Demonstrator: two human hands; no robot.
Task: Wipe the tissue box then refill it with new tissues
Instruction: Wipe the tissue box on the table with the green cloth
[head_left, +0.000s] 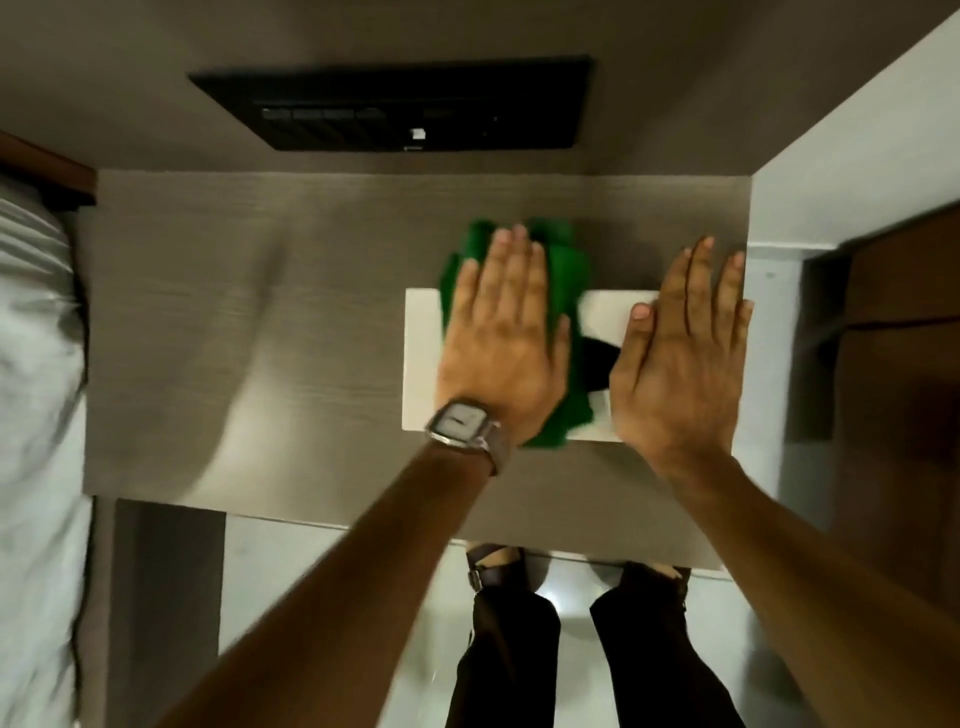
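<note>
Head view, straight down: white tissue box (421, 358) flat on grey wood-grain table (234, 322), toward table's right end, dark opening (600, 364) on top partly visible between the hands. Green cloth (563, 280) spread over box's left-middle, spilling past far and near edges of box. Left hand (501, 332) flat on cloth, fingers extended and close together, palm pressing down, not pinching anything. Silver square watch (462, 423) on left wrist, just at box's near edge. Right hand (680, 353) flat on box's right end, fingers straight and slightly spread, thumb on box top, holding nothing. Black panel (395, 104) on wall beyond box. White bedding (36, 364) far left of box. Dark trousers (509, 649) and sandals below table's near edge.
</note>
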